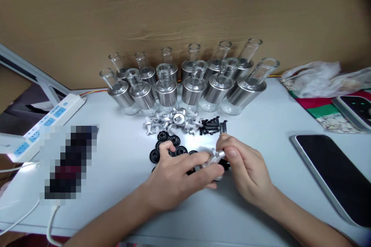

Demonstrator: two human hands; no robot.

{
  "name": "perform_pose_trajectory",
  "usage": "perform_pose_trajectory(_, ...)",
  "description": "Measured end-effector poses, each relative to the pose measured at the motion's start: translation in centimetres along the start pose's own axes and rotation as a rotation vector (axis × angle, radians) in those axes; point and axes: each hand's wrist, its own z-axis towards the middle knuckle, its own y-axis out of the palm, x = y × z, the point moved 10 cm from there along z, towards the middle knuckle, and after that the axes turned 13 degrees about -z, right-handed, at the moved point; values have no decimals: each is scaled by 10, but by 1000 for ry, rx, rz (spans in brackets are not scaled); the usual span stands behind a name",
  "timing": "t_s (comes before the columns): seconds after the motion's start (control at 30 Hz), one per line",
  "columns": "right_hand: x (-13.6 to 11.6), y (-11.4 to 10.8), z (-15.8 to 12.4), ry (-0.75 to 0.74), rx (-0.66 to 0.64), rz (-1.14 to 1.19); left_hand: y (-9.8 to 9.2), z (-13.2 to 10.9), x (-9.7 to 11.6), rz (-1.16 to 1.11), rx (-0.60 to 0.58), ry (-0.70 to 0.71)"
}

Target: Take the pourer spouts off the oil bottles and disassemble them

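In the head view, my left hand [182, 177] is closed around a silver pour-spout piece [213, 158], gripping it between its fingers. My right hand [246, 166] meets it from the right, thumb and forefinger pinched at the spout's upper end; whether a small part is between those fingertips is hidden. Black round caps [181, 150] lie under and behind my left hand. Just beyond both hands is a pile of similar silver spout pieces [174, 120], with small black clip-like parts [211, 125] to its right.
Two rows of glass bottles with metal sleeves [166, 94] stand behind the parts. A white power strip [49, 125] and a pixelated dark device [69, 166] with a cable are on the left. On the right are a large phone [333, 173], another device [355, 110] and a plastic bag [319, 79].
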Motion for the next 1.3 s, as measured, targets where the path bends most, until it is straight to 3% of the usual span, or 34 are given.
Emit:
perform_pose_trajectory(0.47, -7, -2, 4, -53, 28, -37, 9, -6, -16, -496, -37, -260)
perform_pose_trajectory(0.57, -10, -2, 3, -86, 41, -51, 14, -13, -28, -670, -17, -422)
perform_pose_trajectory(0.7, -16, -4, 3, -161, 61, -82, 29, -27, -45, -1081, 13, -727)
perform_pose_trajectory(0.8, -18, -5, 3, -204, 57, -103, 38, -29, -48, -1374, 53, -826)
perform_pose_trajectory(1.0, -3, -2, 5, -83, 1, -5, 34, -26, -45, -1417, 80, -754)
perform_pose_trajectory(1.17, -2, -4, 4, -61, 29, 90, 18, -21, -38, -1044, 41, -571)
perform_pose_trajectory(1.3, -1, -4, 4, -44, 21, 171, 4, -12, -26, -684, 35, -281)
